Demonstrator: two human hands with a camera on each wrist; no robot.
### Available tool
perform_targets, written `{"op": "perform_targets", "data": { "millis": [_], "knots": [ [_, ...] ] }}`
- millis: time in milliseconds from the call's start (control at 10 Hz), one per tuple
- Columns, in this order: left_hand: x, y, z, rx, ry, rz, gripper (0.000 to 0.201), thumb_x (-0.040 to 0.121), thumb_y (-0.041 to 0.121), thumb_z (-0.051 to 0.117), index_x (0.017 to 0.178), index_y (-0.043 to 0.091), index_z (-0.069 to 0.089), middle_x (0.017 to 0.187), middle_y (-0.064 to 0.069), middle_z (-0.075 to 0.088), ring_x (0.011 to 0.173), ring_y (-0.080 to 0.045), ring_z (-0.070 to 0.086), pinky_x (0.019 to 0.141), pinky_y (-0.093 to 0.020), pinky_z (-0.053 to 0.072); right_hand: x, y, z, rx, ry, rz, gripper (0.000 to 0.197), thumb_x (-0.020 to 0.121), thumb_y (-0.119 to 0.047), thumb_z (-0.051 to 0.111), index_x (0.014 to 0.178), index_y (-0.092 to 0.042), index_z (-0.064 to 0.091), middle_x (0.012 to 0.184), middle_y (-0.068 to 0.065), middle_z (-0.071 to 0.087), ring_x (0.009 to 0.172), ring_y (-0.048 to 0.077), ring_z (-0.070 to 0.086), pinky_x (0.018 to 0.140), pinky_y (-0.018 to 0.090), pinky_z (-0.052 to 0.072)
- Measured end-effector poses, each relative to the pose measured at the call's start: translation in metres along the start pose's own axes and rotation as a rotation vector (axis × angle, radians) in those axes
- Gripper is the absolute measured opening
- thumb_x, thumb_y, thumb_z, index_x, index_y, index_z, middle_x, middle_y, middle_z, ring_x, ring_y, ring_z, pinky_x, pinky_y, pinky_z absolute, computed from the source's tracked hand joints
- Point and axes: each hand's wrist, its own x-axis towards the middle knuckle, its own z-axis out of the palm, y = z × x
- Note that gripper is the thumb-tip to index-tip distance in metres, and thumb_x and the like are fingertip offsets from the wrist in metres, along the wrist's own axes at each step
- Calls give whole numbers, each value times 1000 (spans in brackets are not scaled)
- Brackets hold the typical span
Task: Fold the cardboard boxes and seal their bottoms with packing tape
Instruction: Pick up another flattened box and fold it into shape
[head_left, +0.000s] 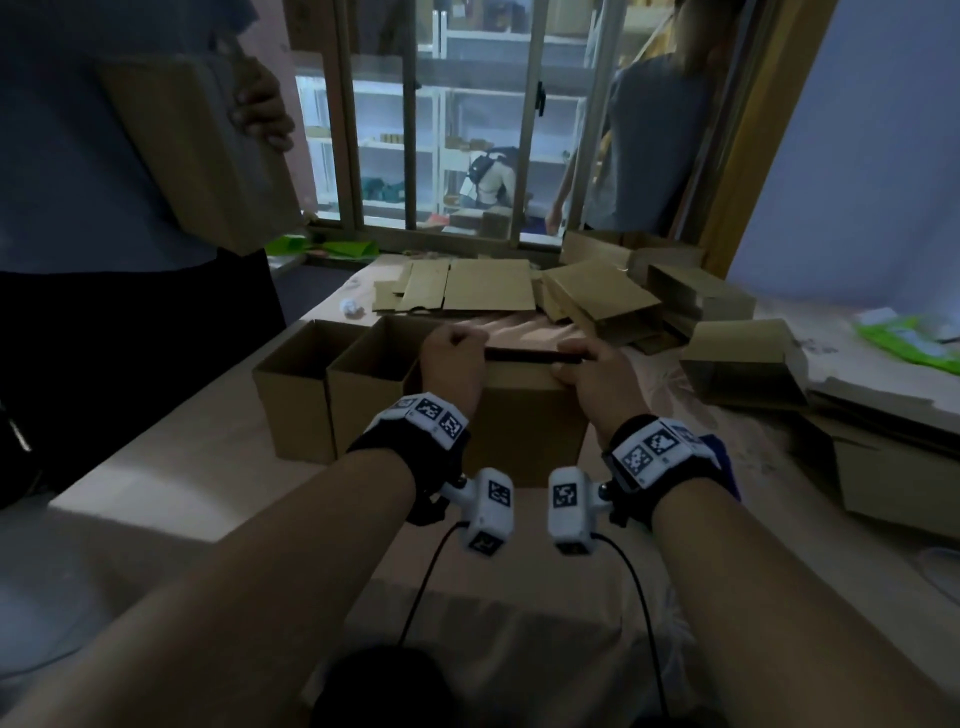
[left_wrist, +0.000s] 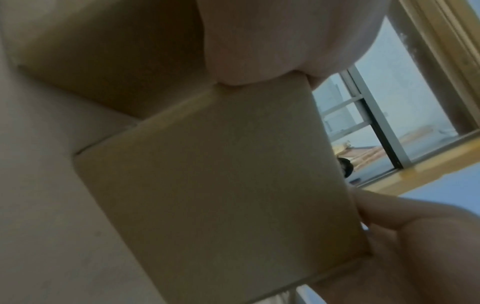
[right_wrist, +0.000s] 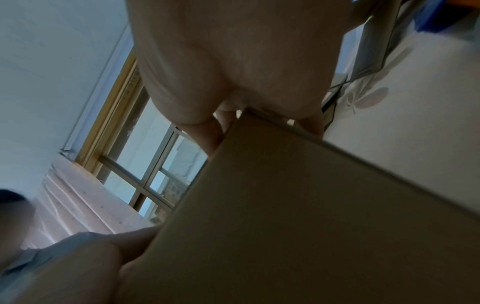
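Both hands on top rim of cardboard box (head_left: 524, 421), mid-table.

Left hand (head_left: 453, 364) and right hand (head_left: 597, 376) curl over the box's top edge, each gripping it; fingertips hidden behind the rim. Interior mostly hidden, only a dark slit shows. Two open boxes (head_left: 332, 395) touch its left side. Flat cardboard blanks (head_left: 467, 286) lie behind, past a bare strip of the table (head_left: 171, 462). Wrist views blurred.

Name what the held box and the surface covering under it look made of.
Box: brown cardboard, matte, with creased fold edges. Covering: seemingly pale pink fabric, judging by its soft wrinkles; the type can't be told.
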Motion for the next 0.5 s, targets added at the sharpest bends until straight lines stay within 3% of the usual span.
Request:
{"op": "perform_targets", "data": {
  "millis": [100, 200, 300, 400, 500],
  "knots": [
    [9, -5, 4, -38, -57, -44, 39, 92, 1, 54, 131, 5, 51, 119, -9, 67, 90, -11, 64, 68, -14, 50, -3, 7, -5, 61, -2, -20, 22, 85, -17, 72, 107, -17, 73, 107, -3, 67, 100, 14, 60, 87, 27, 48],
    [15, -8, 3, -146, -137, -103, 45, 98, -3, 43, 140, 14, 41, 125, 0, 61, 97, -4, 59, 74, -10, 50, -3, 15, -4, 66, 46, -56, 16, 86, -27, 71, 100, -21, 76, 98, -8, 69, 96, 13, 62, 88, 31, 51],
    [13, -6, 0, -177, -128, -181, 45, 99, 3, 43, 139, 23, 45, 128, 3, 60, 105, -11, 55, 90, -25, 50, -3, 12, -1, 113, 108, -6, 8, 86, -30, 71, 89, -25, 77, 93, -7, 70, 95, 17, 64, 85, 32, 53],
    [10, -5, -1, -137, -91, -202, 37, 93, 9, 49, 127, 19, 58, 125, -8, 63, 108, -20, 57, 94, -42, 49, -1, 8, 2, 252, 145, 111, 4, 88, -20, 70, 88, -22, 73, 90, -4, 67, 90, 17, 61, 74, 27, 52],
    [8, -5, 1, -131, -103, -202, 36, 92, 13, 48, 125, 4, 61, 126, -17, 63, 103, -26, 60, 95, -41, 49, -6, 6, 7, 254, 153, 130, 9, 88, -19, 67, 96, -23, 68, 99, 0, 64, 95, 21, 59, 81, 35, 53]
  ]
}}
